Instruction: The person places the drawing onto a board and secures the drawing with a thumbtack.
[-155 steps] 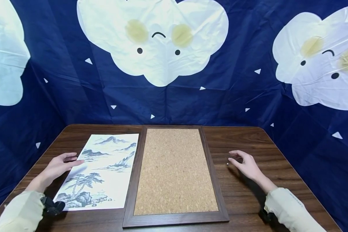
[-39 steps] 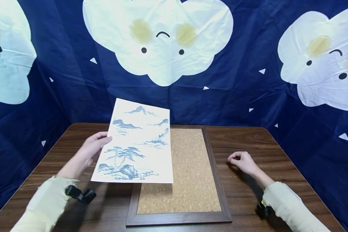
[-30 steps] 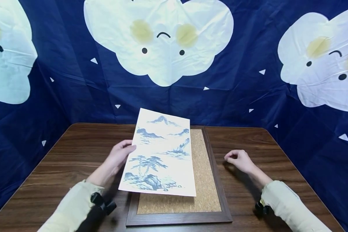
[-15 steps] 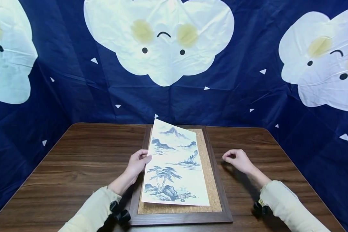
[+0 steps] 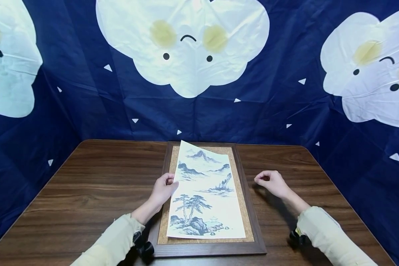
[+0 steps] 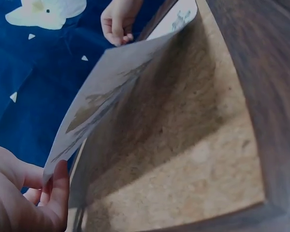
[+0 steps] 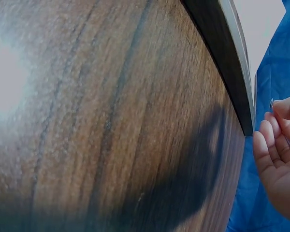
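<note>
Pinching the left edge of a white, blue-inked paper sheet [image 5: 207, 208] with our left hand [image 5: 163, 190], we seem to have it nearly positioned over the brown-framed rectangular corkboard [image 6: 208, 159]; flattening and perhaps fastening remain. Our right hand [image 5: 274, 184], further right, pinches a tiny silvery metal piece [image 7: 271, 103] above the wood-grained tabletop [image 5: 96, 195]. The sheet bows over speckled cork.

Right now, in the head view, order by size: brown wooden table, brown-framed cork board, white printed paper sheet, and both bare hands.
Brown wooden table
Brown-framed cork board
White printed paper sheet
Left hand, right hand: too alike to rank
</note>
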The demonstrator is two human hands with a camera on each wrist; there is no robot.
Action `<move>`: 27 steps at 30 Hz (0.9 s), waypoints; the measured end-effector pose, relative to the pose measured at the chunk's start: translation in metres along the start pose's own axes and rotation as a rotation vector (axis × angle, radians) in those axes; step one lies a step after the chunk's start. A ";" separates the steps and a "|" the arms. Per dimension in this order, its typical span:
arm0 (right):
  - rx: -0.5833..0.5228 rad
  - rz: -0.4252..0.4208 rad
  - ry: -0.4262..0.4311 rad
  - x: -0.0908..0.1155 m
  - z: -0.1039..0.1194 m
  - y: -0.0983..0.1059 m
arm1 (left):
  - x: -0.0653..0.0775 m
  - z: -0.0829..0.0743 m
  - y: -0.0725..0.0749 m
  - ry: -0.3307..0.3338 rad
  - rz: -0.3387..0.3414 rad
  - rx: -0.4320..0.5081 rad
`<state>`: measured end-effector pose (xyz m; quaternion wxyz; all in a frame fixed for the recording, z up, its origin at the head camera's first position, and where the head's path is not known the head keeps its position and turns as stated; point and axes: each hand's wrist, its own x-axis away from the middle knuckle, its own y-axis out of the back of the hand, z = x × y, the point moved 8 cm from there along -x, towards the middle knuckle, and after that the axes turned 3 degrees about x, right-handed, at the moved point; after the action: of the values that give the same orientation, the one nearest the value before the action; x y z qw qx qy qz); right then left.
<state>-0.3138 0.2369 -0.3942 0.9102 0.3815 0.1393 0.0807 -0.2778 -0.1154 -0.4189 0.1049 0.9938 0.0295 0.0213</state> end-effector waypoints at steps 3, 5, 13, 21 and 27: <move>-0.009 0.004 -0.002 0.000 0.000 -0.001 | 0.000 0.004 -0.003 0.000 0.011 -0.021; -0.012 0.004 0.000 -0.001 -0.001 -0.001 | 0.000 0.006 -0.004 0.000 0.011 -0.041; -0.030 0.020 0.001 -0.001 -0.003 -0.005 | 0.000 0.009 -0.003 0.002 -0.034 -0.085; -0.023 0.025 0.011 -0.002 -0.004 -0.004 | 0.001 0.003 -0.004 -0.063 -0.022 -0.172; -0.029 0.020 0.004 -0.001 -0.003 -0.003 | -0.001 0.002 -0.004 -0.077 0.005 -0.214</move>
<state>-0.3159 0.2369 -0.3980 0.9144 0.3697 0.1360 0.0926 -0.2791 -0.1118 -0.4214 0.2114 0.9771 0.0207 -0.0138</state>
